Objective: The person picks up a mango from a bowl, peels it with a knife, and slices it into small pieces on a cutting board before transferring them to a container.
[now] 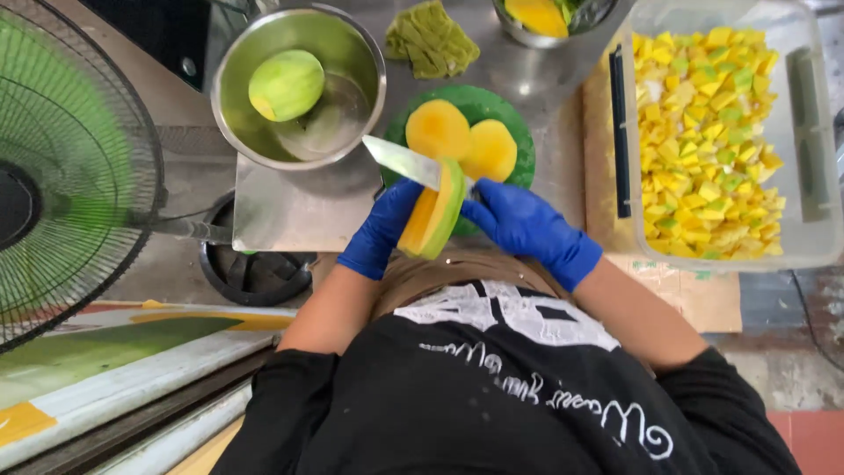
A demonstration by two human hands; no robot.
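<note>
1. The mango [432, 214] is a half-cut piece with an orange face and green skin, held upright on edge over the near rim of a green plate [519, 145], in front of the person's body.
2. The left hand [380, 230], in a blue glove, is curled around the mango's left side, fingers closed on it from below and behind.
3. The right hand [526, 224], also in a blue glove, is closed around the handle of a knife [403, 162]; the handle itself is hidden in the fist.
4. The knife blade points up and to the left, lying across the top of the mango and touching its cut edge.
5. On the green plate, just beyond the blade, lie two orange mango slices [462, 141], flat and side by side, overlapping slightly.
6. A steel bowl [352, 53] stands to the left of the plate and holds one whole peeled greenish mango [286, 84].
7. A pile of green peelings [431, 37] lies on the metal counter between the bowl and a second, smaller bowl at the top edge.
8. A clear plastic tub [813, 176] to the right is filled with yellow and green mango cubes [708, 141].
9. A green fan [75, 167] with a wire cage stands at the far left.
</note>
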